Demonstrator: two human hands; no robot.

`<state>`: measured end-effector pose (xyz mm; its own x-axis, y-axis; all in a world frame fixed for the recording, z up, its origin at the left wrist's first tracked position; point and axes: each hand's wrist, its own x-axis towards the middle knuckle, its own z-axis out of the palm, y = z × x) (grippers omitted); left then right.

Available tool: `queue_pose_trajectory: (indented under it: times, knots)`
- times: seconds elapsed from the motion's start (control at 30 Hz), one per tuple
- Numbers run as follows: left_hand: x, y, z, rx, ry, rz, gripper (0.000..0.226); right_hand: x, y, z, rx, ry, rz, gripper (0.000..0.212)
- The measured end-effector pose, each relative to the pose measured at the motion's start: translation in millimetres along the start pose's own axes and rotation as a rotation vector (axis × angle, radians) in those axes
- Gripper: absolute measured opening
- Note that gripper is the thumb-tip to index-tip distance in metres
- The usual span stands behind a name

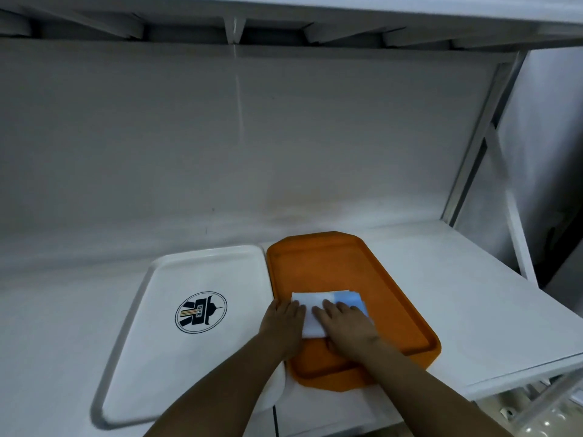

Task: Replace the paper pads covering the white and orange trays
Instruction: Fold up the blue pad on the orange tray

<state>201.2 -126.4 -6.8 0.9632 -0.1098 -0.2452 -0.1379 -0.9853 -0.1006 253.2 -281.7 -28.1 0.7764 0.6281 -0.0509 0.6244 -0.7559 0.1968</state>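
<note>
Paper pad: a folded white paper pad with a pale blue section on its right (pixel 321 305) lies inside the orange tray, towards its near left part, not yet spread out, so most of the tray floor shows bare.
Orange tray: the orange plastic rectangular tray (pixel 378 272) sits lengthwise on the table, its near end close to the front edge, probably so the pad can be opened along its length.
Left hand: the left hand (pixel 282 323) rests flat on the pad's left edge with fingers straight, gripping nothing; it seems to pin that side down.
Right hand: the right hand (pixel 342 324) lies flat over the pad's middle and blue part, fingers spread a little and extended, holding nothing; I judge it is placed to smooth or unfold the sheet rightwards.
White tray: the white plastic rectangular tray with a round black logo (pixel 151 326) sits just beside the orange one on its left, uncovered, likely waiting for its own pad.
Table: the white table (pixel 457 294) carries both trays side by side within easy reach.
</note>
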Motion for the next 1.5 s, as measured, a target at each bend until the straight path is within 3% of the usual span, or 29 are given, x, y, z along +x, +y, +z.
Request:
queue_pose_trajectory:
  times: [0.57, 0.7, 0.9, 1.0, 1.17, 1.33, 1.5]
  knots:
    - [20, -10, 0, -0.08, 0.07, 0.005, 0.069, 15, 0, 11, 0.002, 0.289, 0.039, 0.044]
    - [8, -11, -13, -0.196, 0.225, 0.024, 0.058, 5, 8, -5, 0.06, 0.375, 0.051, 0.042]
    - [-15, -11, -41, -0.287, 0.55, 0.048, 0.045, -20, 17, -53, 0.402, 0.509, 0.002, 0.027]
    - [-26, -19, -56, -0.26, 0.661, 0.075, 0.036, -28, 16, -80, 0.487, 0.511, -0.027, 0.026]
    - [-58, -37, -81, -0.23, 0.666, 0.044, 0.035, -43, 1, -121, 0.63, 0.562, -0.08, 0.017]
    - [-93, -51, -91, -0.26, 0.577, -0.04, 0.023, -58, -20, -149, 0.677, 0.509, -0.108, 0.024]
    - [-130, -62, -97, -0.261, 0.626, -0.085, 0.028, -66, -35, -164, 0.7, 0.386, -0.035, 0.041]
